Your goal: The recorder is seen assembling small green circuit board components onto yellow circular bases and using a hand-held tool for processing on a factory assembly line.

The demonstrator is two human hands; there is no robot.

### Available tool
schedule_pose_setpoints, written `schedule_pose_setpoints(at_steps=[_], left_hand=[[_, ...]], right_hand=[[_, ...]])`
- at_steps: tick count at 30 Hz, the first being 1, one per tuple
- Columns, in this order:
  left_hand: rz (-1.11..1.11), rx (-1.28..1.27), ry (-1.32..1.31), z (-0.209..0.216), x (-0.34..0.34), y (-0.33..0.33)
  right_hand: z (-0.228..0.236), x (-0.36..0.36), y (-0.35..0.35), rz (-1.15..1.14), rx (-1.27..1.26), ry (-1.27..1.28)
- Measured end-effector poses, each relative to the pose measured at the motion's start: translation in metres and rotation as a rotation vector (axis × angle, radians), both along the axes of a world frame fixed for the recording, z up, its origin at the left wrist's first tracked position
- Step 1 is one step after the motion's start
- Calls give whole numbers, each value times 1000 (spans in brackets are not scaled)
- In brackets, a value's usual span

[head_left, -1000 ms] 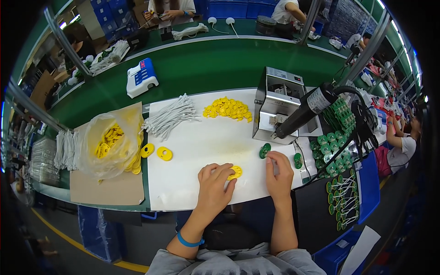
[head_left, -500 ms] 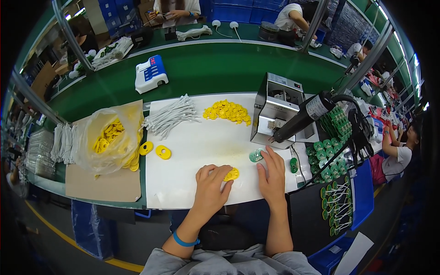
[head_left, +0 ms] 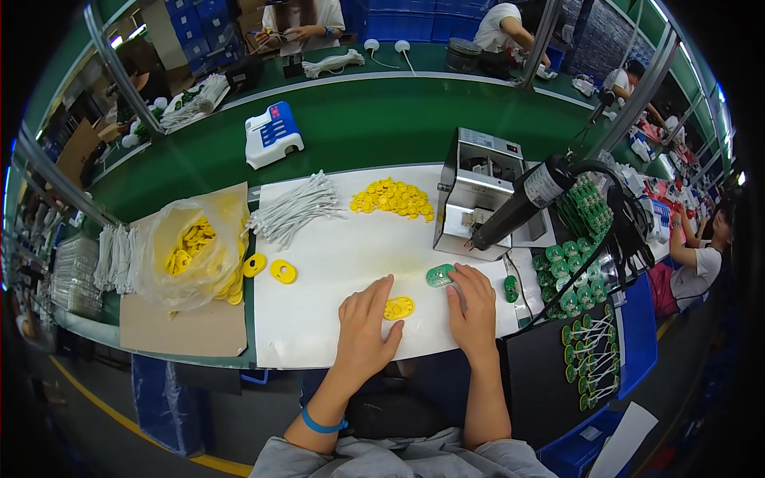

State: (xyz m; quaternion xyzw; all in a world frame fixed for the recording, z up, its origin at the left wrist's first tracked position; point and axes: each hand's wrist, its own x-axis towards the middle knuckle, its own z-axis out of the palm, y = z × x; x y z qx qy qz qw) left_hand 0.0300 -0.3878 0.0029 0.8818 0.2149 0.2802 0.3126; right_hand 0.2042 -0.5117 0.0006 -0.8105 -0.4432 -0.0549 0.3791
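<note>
Work surface: a smooth white sheet (head_left: 307, 327) covers the middle of the bench in front of the seated person. On it, between the two hands, lies a flat yellow oval plastic piece (head_left: 399, 308). A green oval circuit board (head_left: 438, 276) lies just above and to the right of it.

Left hand (head_left: 365, 323): open, fingers extended close together, thumb spread away from them. It stands just beside the yellow piece, on its left, and has hold of nothing that I can see from here. A blue band (head_left: 323, 422) encircles the wrist.

Right hand (head_left: 472, 311): partly open, fingers curved, fingertips at the right end of the circuit board. Whether they grip it or only touch it, I cannot tell.

Left of the hands: two yellow oval plastic rings (head_left: 283, 271), near each other; beyond them, a clear plastic bag (head_left: 147, 267) containing yellow pieces, on a brown cardboard sheet (head_left: 183, 334).

Far side of the sheet: a bundle of white cables (head_left: 299, 209) and a pile of small round yellow plastic parts (head_left: 392, 197).

Right: a silver box-shaped metal machine (head_left: 478, 191), with a black cylindrical tool (head_left: 518, 207) slanting across its front.
</note>
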Motion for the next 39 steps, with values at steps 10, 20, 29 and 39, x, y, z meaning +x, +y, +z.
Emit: schedule_pose_setpoints(at_steps=[10, 20, 29, 39], left_hand=[[33, -32, -2, 3, 5, -5], [57, -87, -25, 22, -11, -4], [42, -2, -24, 52, -19, -15], [21, 7, 2, 61, -17, -24]], right_hand=[[-3, 7, -8, -8, 75, -1], [18, -9, -8, 14, 83, 15], [54, -19, -20, -3, 93, 33], [54, -9, -29, -34, 190, 168]])
